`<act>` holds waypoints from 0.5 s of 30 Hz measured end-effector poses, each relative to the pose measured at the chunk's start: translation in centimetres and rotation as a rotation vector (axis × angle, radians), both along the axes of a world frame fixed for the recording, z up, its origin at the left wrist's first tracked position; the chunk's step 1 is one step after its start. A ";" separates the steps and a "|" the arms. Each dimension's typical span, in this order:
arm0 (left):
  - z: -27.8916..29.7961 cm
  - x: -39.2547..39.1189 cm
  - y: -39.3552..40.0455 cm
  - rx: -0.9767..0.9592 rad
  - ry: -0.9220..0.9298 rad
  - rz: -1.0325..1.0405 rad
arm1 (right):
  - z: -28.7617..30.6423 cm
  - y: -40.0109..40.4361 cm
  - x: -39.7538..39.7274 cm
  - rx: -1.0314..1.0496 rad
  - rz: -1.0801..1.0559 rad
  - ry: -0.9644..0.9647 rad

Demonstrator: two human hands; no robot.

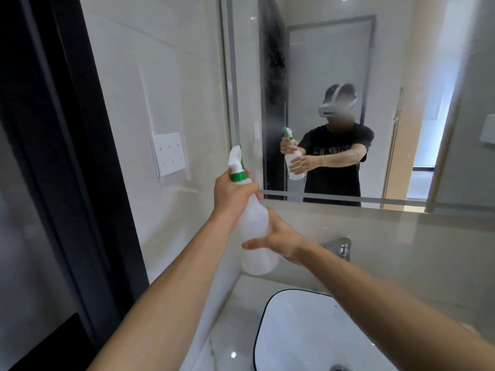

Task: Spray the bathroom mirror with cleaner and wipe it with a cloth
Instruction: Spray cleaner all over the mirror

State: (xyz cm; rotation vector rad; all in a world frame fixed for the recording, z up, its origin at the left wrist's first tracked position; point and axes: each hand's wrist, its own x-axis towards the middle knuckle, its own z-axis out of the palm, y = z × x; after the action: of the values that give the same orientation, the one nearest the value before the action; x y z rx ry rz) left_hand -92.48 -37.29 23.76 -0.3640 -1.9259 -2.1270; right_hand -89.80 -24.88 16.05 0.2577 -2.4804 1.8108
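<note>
Head view. The spray bottle (pixel 255 223) was held in the air over the basin (pixel 308 330), up and to the basin's left, with its nozzle aimed at the mirror (pixel 334 62). The left hand (pixel 231 195) was clenched round the neck at the green collar, fingers toward the trigger. The right hand (pixel 278 241) cupped the lower body of the bottle from the side, so both grips were closed on the same bottle. A fine mist showed on the glass above the bottle, over the dark strip of the reflection. No cloth was visible in this view.

Handling judgement: the bottle was translucent thin plastic, likely light and slightly squeezable in the body; fill level could not be read. The wall may be slick if wetted by overspray. The neck under the trigger head looked like the stiff, secure place to hold, with the lower hand only steadying. Squeezing the body hard could flex it.

The faucet (pixel 338 246) stood just right of the bottle's base, behind the basin, and the counter (pixel 230 330) lay beneath.
</note>
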 end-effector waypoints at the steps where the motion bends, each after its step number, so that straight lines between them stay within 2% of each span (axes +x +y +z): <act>1: -0.3 -0.1 0.1 -0.001 -0.005 0.003 | -0.3 0.1 0.1 0.000 -0.008 -0.003; 15: -1.8 0.2 2.6 -0.033 -0.061 -0.116 | -1.9 1.6 1.9 -0.028 -0.095 -0.044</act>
State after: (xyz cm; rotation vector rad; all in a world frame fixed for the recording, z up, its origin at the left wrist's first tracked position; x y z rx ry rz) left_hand -92.24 -34.72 21.99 -0.4326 -2.0218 -2.2042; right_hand -87.92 -23.29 14.18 0.0978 -2.4487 1.8309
